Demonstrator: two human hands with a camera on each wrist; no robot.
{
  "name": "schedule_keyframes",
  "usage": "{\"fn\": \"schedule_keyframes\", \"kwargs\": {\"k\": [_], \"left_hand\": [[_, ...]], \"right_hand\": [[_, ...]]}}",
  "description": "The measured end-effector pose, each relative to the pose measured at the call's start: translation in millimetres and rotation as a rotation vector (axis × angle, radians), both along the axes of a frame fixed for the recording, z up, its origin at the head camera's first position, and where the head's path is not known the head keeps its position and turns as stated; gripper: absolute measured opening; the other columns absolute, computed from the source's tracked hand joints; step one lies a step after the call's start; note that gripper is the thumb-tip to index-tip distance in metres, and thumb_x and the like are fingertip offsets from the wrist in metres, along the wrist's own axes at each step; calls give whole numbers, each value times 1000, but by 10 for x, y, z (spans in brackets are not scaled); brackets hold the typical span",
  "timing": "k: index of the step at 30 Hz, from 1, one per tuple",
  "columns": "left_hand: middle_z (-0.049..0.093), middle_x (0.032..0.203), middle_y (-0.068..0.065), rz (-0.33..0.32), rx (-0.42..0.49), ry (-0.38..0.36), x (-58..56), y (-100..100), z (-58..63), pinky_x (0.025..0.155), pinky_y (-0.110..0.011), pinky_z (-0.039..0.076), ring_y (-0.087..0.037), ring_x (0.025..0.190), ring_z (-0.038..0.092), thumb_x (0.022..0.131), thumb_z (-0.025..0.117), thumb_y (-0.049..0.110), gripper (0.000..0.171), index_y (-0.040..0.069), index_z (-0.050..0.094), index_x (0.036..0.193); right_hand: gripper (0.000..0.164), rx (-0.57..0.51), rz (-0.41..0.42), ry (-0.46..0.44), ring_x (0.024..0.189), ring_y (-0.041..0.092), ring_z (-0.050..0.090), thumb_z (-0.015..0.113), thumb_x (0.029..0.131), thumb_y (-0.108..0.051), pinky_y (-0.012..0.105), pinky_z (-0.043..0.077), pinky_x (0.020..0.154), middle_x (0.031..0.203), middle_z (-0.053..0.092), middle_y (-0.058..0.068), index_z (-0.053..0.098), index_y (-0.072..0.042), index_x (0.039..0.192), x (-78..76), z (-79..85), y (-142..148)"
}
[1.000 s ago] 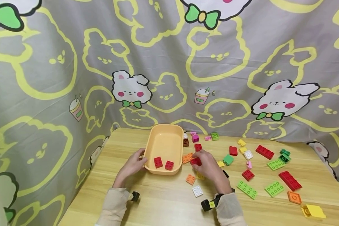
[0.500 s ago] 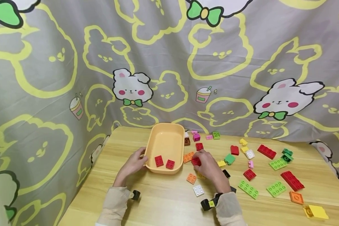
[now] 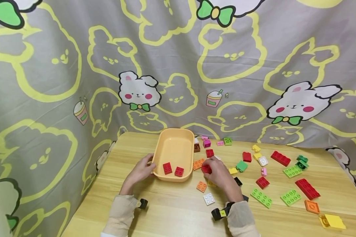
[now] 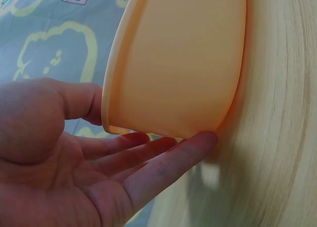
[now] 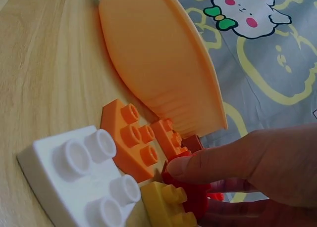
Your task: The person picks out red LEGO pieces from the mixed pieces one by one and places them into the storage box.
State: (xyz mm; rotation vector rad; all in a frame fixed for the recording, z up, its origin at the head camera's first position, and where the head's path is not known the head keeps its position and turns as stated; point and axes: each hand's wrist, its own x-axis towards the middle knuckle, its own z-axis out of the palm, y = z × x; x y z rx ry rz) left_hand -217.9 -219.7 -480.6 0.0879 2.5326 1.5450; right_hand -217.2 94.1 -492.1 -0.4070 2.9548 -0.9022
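My left hand [image 3: 140, 170] holds the left side of an orange plastic tray [image 3: 173, 131]. In the left wrist view the thumb lies at the tray's rim and the fingers [image 4: 171, 165] touch its outer wall. Two red bricks [image 3: 167, 168] lie in the tray's near end. To the tray's right, my right hand [image 3: 219, 172] pinches a red brick [image 5: 195, 195] between thumb and fingers, partly hidden by the hand. An orange brick [image 3: 198, 164] lies between that hand and the tray. Close by are a yellow brick [image 5: 166, 202], a small orange brick [image 3: 201, 186] and a white brick [image 3: 209, 198].
Several loose bricks spread over the table's right half, among them a long red brick [image 3: 307, 189], light green bricks [image 3: 261, 198] and a yellow piece [image 3: 333, 221]. Pink and brown bricks [image 3: 197, 147] sit beside the tray's far end. A patterned curtain [image 3: 172, 65] borders the table [image 3: 163, 210].
The view has shifted slightly. Both hands stay in place, the left on the tray and the right on the red brick.
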Motion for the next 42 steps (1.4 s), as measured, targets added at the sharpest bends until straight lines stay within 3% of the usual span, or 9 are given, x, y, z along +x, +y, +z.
{"fn": "schedule_keyframes", "kwargs": {"k": [6,19,29,34,42], "left_hand": [[42,143,-33,-2,10,17,1,10,-6,75,-49,60,-48,118,53,95,50,0,50,-8,40,143],[41,145,-31,-25,32,3,-16,23,33,76,-45,61,-46,118,53,95,46,-1,51,-6,39,145],[42,144,-31,-6,26,-8,6,-4,20,74,-42,61,-45,117,54,96,46,-1,50,-5,40,145],[42,144,-31,-16,21,-5,16,-19,25,75,-41,61,-46,116,54,96,46,-1,49,-6,39,145],[43,142,-31,-15,53,2,22,-14,28,74,-43,61,-46,115,55,96,47,-1,49,-6,40,144]], "right_hand": [[34,-19,-15,12,103,28,59,81,76,-7,46,55,91,114,60,11,71,-5,109,52,98,22],[39,-50,20,187,96,25,63,83,74,-9,42,59,83,108,61,9,72,-5,111,210,465,40],[35,-45,191,391,91,22,62,83,74,-10,38,60,78,105,62,8,73,-6,107,123,747,-269],[34,5,245,349,94,22,61,82,78,-14,37,58,81,107,63,8,72,-6,109,15,787,-454],[27,56,320,215,86,20,58,79,81,-17,33,57,78,101,62,8,72,-5,105,-180,661,-709]]}}
